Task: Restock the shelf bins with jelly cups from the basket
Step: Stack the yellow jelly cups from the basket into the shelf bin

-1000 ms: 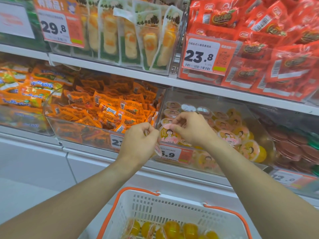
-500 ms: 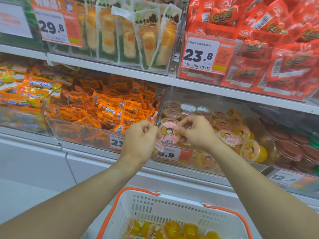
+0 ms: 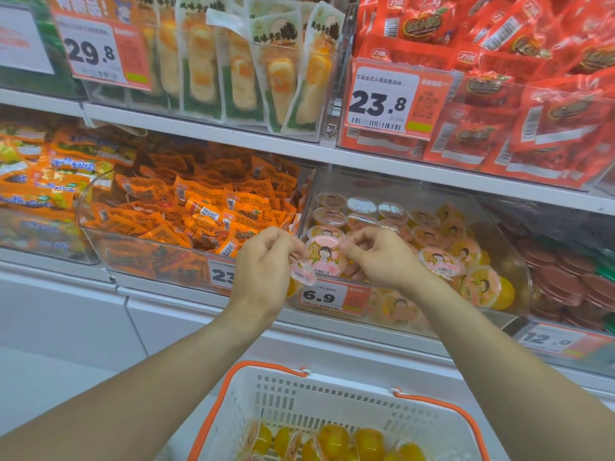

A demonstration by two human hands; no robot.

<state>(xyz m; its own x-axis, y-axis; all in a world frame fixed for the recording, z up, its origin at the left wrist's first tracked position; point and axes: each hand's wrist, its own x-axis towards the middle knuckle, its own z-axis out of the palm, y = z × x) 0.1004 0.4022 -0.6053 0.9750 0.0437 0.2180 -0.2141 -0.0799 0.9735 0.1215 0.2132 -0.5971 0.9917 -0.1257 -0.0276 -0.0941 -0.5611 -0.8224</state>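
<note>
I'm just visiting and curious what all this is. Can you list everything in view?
jelly cups: many, pink lids, yellow jelly; clear bin, middle shelf
jelly cups in basket: several, yellow; bottom
basket: one, white, orange handles; below shelf
orange packets: many; bin left of the cups
red packets: many; top shelf, right
pale snack packs: several; top shelf
price tag 6.9: one; cup bin front
left hand: holds a cup
right hand: pinches a cup
</note>
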